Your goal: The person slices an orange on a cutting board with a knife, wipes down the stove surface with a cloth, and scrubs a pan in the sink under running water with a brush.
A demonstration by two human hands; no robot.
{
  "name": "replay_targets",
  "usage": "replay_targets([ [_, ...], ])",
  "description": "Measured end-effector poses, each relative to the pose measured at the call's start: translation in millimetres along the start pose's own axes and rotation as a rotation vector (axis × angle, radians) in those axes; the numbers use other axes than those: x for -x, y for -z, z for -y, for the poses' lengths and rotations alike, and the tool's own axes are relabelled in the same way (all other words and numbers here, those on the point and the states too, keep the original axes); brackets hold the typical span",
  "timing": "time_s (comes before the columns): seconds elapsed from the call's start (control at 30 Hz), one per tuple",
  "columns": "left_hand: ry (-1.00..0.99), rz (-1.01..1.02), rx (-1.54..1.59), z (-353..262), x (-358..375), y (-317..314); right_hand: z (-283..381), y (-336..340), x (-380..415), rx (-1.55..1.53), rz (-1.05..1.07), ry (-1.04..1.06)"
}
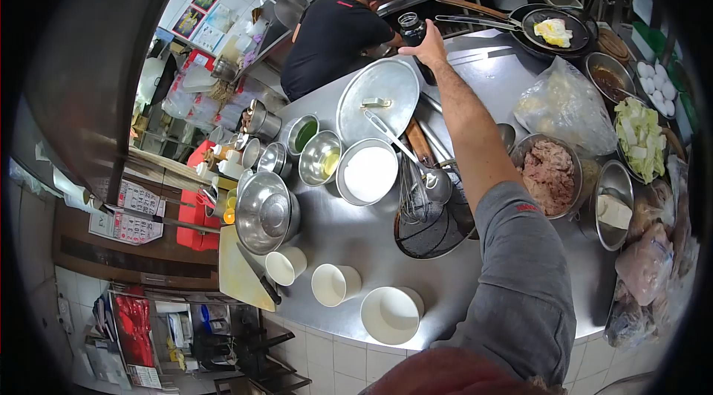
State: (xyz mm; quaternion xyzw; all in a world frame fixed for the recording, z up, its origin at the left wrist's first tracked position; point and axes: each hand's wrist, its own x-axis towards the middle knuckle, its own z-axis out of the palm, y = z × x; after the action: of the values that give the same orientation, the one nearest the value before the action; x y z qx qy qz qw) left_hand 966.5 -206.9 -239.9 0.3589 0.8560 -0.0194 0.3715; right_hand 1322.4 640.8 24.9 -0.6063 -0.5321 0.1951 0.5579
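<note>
One of my arms, in a grey sleeve, reaches across the steel table (319,232). Its hand (427,50), which looks like my right hand, is closed round a dark glass jar (413,30) with an open mouth, near the table's far edge. Just left of that hand lies a large round metal lid (379,102). A bowl of white powder (368,172), a ladle (438,185) and a whisk (413,206) lie nearer. Beside the forearm is a bowl of minced meat (548,174). My left hand does not show.
A co-worker in black (334,42) bends down beyond the table. A pan with a fried egg (553,33) is at the back right. White tubs (392,315) line the near edge. A knife (269,288) lies on a cutting board (238,269). Cabbage (639,139) is at the right.
</note>
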Motion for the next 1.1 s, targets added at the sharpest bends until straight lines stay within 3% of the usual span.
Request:
replay_targets([
  [0.1,0.015,0.002,0.007,0.8,4.6,-0.7,0.5,8.0,-2.6,-0.070,0.120,-0.085],
  [0.5,-0.079,0.008,0.030,18.3,2.8,-9.2,20.2,76.0,32.9,-0.134,-0.112,0.115],
  [0.63,-0.200,-0.011,0.048,15.1,-17.7,-15.6,76.4,133.9,63.3,-0.278,-0.051,0.335],
  [0.73,-0.249,0.000,0.165,14.9,-41.9,-20.6,129.2,187.4,104.6,-0.220,-0.001,0.485],
  [0.8,-0.150,0.082,-0.215,0.4,-58.1,-12.3,172.8,229.4,149.4,-0.168,0.040,0.504],
  [0.83,-0.247,0.001,-0.224,1.8,-67.8,-12.0,191.0,247.8,171.6,-0.189,0.064,0.547],
  [0.87,-0.864,-0.188,-0.363,12.1,-76.0,-1.4,205.3,265.1,193.7,-0.195,0.080,0.574],
  [0.9,-1.051,-0.417,-0.070,6.9,-79.1,-0.2,217.7,281.1,217.5,-0.201,0.099,0.595],
  [0.93,-1.035,-0.400,-0.215,7.5,-91.5,2.1,229.1,297.8,242.0,-0.201,0.142,0.579],
  [0.97,-1.074,-0.448,-0.097,4.9,-96.5,5.7,237.8,310.8,267.1,-0.211,0.156,0.544],
  [1.0,-0.966,-0.371,-0.236,0.0,-102.0,12.9,250.3,326.7,294.4,-0.206,0.180,0.569],
  [1.03,-0.668,-0.156,0.116,-2.5,-107.3,16.2,262.9,342.8,321.2,-0.201,0.202,0.590],
  [1.1,-0.653,-0.114,0.293,-6.8,-109.6,24.7,280.4,369.3,366.7,-0.131,0.192,0.711],
])
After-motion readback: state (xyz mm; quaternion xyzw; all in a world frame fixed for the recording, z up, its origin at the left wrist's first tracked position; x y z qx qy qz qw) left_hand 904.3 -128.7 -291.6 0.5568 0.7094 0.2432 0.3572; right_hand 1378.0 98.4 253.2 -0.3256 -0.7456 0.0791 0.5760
